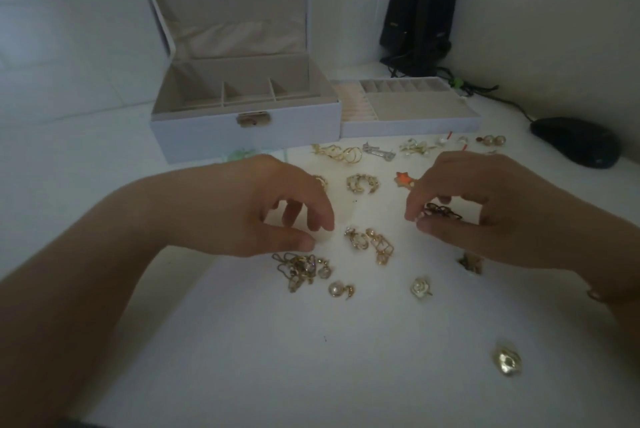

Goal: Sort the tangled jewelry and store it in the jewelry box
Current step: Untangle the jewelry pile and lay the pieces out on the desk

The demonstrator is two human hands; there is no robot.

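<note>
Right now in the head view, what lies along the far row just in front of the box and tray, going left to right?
Twisted gold hoop cluster → silver bar clip → pale floral gold piece → small white pearl stud → pair of round pearl earrings → black computer mouse.

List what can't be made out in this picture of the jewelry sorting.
- Dark piece pinched by the right hand: head view, fingers cover much of it and blur hides its type.
- Tangled chains below the left hand: too small and blurred to count the pieces.
- Tray beside the jewelry box: its small back compartments are too shallowly seen to tell any contents.
- Green object: mostly hidden behind the left wrist.
</note>
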